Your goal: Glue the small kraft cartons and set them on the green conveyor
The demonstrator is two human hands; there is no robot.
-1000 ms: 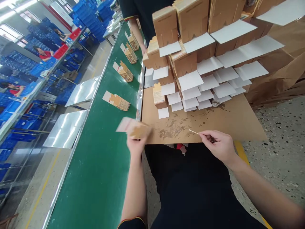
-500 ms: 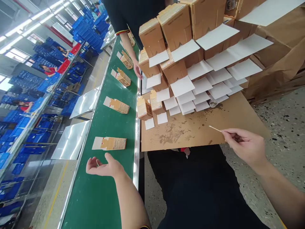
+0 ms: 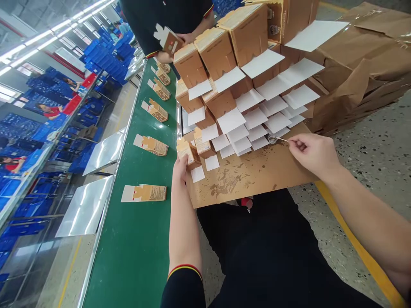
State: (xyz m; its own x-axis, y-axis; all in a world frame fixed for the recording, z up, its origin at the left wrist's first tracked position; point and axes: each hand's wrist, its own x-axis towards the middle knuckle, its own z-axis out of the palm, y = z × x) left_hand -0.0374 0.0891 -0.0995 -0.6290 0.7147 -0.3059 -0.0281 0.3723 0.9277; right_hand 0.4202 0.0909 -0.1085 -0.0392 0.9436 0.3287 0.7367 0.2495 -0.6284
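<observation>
My left hand reaches to a small brown carton standing at the near left corner of the cardboard sheet, fingers curled against its side. My right hand pinches a thin stick whose tip dips into a small round tin on the sheet. A stack of brown cartons with open white flaps rises behind the tin. On the green conveyor belt lies a flat-laid carton to the left of my left arm.
More cartons lie spaced along the belt, farther away. A co-worker in a dark shirt holds a carton at the far end. Brown paper-wrapped bundles sit at the right. Shiny metal plates and blue crates line the left.
My left hand left the belt, where it had set down a carton, and moved right to the small standing carton. My right hand moved the stick forward into the tin.
</observation>
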